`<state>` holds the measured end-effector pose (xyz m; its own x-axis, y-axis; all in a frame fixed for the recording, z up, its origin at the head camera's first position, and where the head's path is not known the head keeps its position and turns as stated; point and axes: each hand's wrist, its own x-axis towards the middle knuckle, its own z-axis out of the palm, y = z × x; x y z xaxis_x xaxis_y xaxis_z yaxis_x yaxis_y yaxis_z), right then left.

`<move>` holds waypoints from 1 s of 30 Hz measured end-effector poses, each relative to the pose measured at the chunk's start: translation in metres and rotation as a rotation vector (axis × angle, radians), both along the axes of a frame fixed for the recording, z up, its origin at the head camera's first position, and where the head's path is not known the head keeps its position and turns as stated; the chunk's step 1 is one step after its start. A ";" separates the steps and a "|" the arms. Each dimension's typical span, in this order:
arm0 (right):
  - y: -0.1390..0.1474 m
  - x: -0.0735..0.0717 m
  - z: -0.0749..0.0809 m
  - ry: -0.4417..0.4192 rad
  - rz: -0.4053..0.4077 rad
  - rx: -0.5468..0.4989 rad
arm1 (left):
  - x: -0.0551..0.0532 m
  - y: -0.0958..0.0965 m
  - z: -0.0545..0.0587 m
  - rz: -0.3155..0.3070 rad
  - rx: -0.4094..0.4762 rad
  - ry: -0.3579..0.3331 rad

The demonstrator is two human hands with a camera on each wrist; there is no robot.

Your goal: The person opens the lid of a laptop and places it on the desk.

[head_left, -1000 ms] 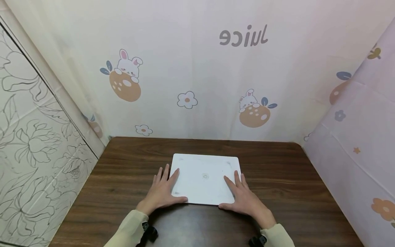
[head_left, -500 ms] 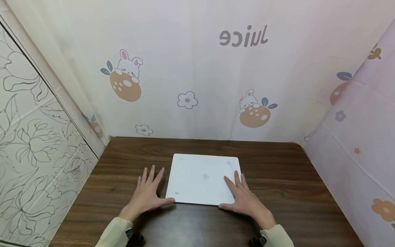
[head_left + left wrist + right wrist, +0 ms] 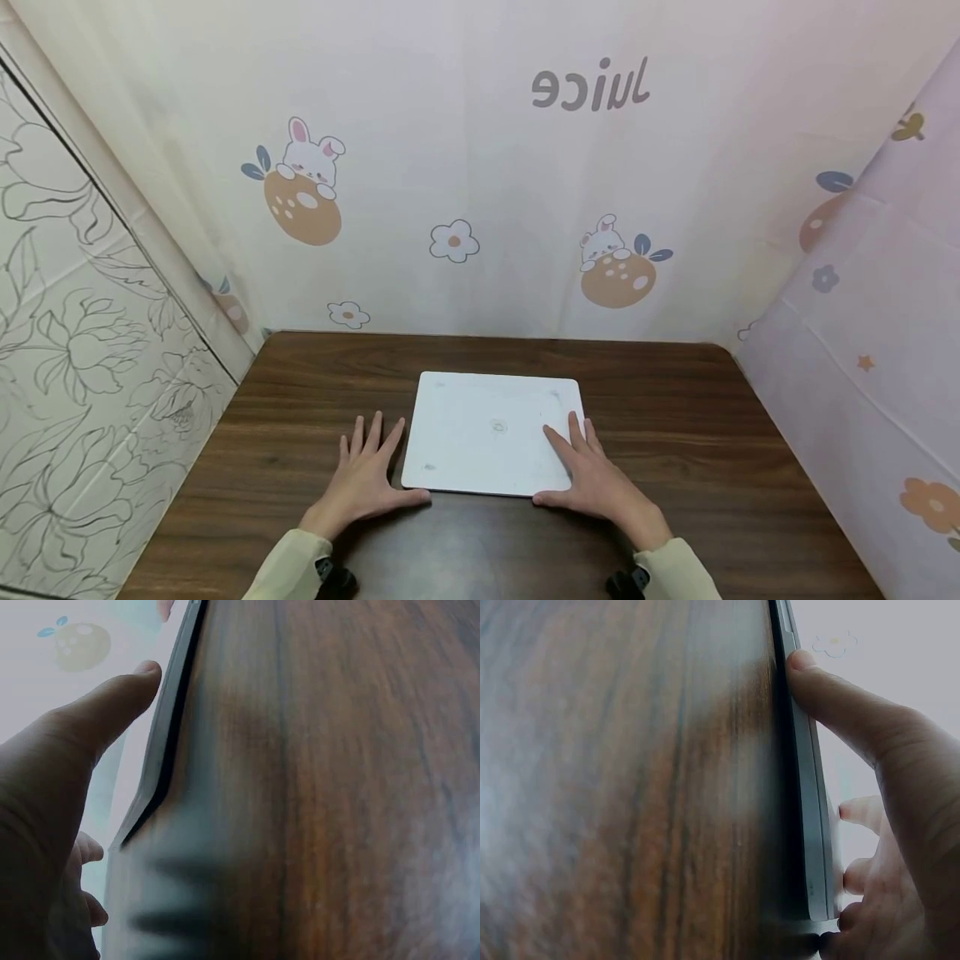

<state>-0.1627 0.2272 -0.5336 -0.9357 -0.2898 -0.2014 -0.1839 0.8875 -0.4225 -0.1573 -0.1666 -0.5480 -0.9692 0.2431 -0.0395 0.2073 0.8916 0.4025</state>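
A closed laptop lies flat on the table, its pale lid facing up with a small round logo in the middle and smudges near the corners. My left hand is spread beside its left edge, fingers straight, with the thumb at the front left corner. Over the right edge lies my right hand, index finger extended on the lid and thumb at the front edge. In the right wrist view, that thumb touches the grey side of the laptop. The left wrist view shows the left thumb overlapping the laptop's edge.
The dark wood-grain table extends around the laptop. Behind it hangs a pale printed curtain, with a floral sheet on the left and another printed cloth on the right. Each wrist wears a small black device.
My left hand has moved left off the lid to beside the laptop, then shifted slightly back to the right. The right hand and the laptop have stayed in place.
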 end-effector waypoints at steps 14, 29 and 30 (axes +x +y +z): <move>0.004 -0.009 0.001 0.012 0.040 -0.010 | -0.004 0.006 -0.006 0.030 -0.018 -0.060; -0.002 -0.006 0.013 0.098 0.084 0.045 | -0.004 0.011 -0.016 0.034 -0.056 -0.059; -0.004 -0.005 0.013 0.108 0.085 0.041 | -0.003 0.011 -0.016 0.035 -0.057 -0.058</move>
